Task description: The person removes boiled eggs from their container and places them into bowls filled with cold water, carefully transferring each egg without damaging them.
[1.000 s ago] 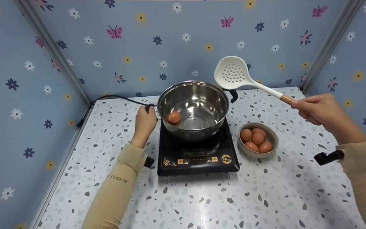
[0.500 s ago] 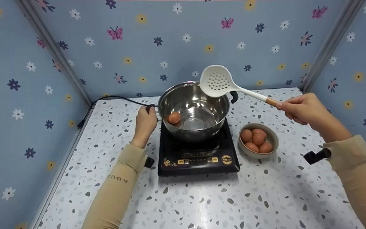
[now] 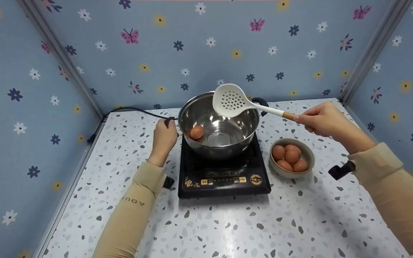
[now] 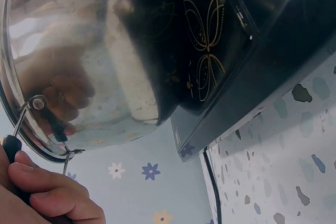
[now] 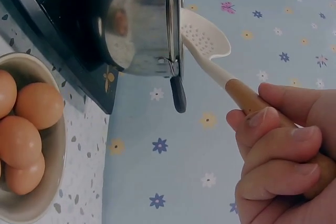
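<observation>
My left hand (image 3: 165, 140) grips the black side handle (image 4: 12, 148) of a steel pot (image 3: 218, 141), with its fingers curled round it in the left wrist view. One brown egg (image 3: 196, 132) lies inside the pot at the left. My right hand (image 3: 323, 120) holds a white skimmer (image 3: 232, 101) by its wooden handle (image 5: 247, 98), fingers wrapped round it. The skimmer's perforated head overlaps the pot's back right rim in the head view. Under the pot sits a black induction cooker (image 3: 224, 182).
A bowl (image 3: 310, 165) with several brown eggs (image 3: 292, 156) stands right of the cooker. The pot's other handle (image 5: 178, 94) sticks out at the right. A black cord (image 3: 138, 110) runs along the back left. Patterned panels (image 3: 149, 46) enclose the speckled table (image 3: 228, 229).
My right hand has moved left and brought the skimmer from the pot's upper right to over its back rim, lower down. My left hand stays on the pot handle.
</observation>
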{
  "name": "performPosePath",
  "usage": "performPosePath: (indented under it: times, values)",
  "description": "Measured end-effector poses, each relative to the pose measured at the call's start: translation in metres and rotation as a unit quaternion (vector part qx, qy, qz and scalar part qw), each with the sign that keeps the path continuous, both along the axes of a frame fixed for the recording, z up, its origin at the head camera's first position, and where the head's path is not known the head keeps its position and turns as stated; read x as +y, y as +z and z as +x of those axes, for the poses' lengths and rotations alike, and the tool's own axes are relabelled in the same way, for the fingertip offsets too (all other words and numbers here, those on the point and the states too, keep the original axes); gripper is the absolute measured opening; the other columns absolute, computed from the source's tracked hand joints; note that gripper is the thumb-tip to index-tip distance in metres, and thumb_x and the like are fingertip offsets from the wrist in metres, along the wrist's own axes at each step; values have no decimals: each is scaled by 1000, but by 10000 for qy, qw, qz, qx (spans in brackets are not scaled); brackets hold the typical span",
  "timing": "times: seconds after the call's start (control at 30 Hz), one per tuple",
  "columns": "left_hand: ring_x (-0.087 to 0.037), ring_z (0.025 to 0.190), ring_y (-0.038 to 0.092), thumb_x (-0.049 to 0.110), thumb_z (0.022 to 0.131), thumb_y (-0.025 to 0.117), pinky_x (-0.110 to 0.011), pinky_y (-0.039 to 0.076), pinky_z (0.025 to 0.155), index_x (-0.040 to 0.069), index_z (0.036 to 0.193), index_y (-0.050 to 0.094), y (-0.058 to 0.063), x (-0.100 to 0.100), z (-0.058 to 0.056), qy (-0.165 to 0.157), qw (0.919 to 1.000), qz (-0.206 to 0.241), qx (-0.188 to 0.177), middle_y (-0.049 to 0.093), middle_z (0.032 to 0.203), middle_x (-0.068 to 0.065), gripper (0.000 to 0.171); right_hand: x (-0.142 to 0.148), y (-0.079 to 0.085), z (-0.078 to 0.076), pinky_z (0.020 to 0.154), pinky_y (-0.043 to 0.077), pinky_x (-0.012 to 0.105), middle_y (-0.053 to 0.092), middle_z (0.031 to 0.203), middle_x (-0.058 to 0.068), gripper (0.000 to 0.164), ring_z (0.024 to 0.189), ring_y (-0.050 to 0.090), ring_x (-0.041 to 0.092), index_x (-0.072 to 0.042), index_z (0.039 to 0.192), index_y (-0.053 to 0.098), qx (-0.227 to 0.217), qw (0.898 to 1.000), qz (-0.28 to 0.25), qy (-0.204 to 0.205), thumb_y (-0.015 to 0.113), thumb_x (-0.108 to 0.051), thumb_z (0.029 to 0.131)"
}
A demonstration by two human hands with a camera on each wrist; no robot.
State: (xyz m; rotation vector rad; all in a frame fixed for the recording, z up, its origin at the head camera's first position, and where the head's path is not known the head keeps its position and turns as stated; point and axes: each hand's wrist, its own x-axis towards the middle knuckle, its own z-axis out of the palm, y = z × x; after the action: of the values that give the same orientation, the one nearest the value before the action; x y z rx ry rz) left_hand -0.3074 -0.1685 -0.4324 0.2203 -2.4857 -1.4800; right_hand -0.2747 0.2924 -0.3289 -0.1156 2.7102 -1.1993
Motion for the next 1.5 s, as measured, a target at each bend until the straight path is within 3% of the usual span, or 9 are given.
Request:
performPosePath:
  times: [0.37, 0.57, 0.87, 1.1, 1.27, 1.5]
  values:
    - [-29, 86, 50, 24, 115, 41, -39, 40, 76, -10, 124, 57, -1, 0, 0, 9, 9999, -130, -16, 53, 97, -14, 39, -26, -1, -9, 47, 33, 27, 56, 59, -4, 32, 48, 38, 7, -5, 95, 81, -34, 9994, 301, 146, 69, -33, 106]
    - [-29, 85, 50, 25, 115, 41, -39, 41, 76, -10, 125, 58, 0, 1, -1, 15, 9999, -133, -49, 52, 97, -14, 40, -36, -1, -13, 48, 33, 27, 58, 59, -3, 33, 48, 38, 8, -5, 98, 82, -117, 9990, 355, 254, 71, -34, 106]
    - [-30, 88, 53, 24, 115, 41, -40, 43, 78, -10, 124, 58, -1, 1, -1, 61, 9999, -111, -40, 55, 99, -16, 40, -53, 2, -17, 49, 32, 29, 56, 57, -3, 38, 50, 40, 10, -7, 81, 79, 26, 9938, 998, 493, 67, -32, 107]
    - [-34, 95, 55, 24, 115, 40, -49, 48, 88, -11, 126, 57, -3, 1, -1, 69, 9999, -108, -50, 59, 106, -22, 40, -66, 5, -18, 49, 33, 30, 55, 57, -3, 41, 49, 38, 11, -9, 76, 77, -113, 9906, 1240, 574, 66, -33, 107]
    - [-36, 100, 57, 24, 114, 41, -53, 49, 94, -12, 128, 58, -2, 1, -2, 94, 9999, -104, -63, 62, 112, -26, 42, -75, 8, -19, 49, 33, 30, 51, 53, -4, 49, 48, 37, 11, -11, 65, 71, -52, 9878, 1430, 611, 68, -38, 106]
    - [-25, 78, 46, 25, 116, 39, -40, 40, 75, -5, 116, 55, -1, 0, 0, -37, 9999, -112, 11, 49, 91, -12, 34, -87, 11, -19, 50, 36, 30, 51, 52, -5, 59, 49, 40, 12, -15, 58, 67, -24, 9843, 1662, 603, 73, -54, 101]
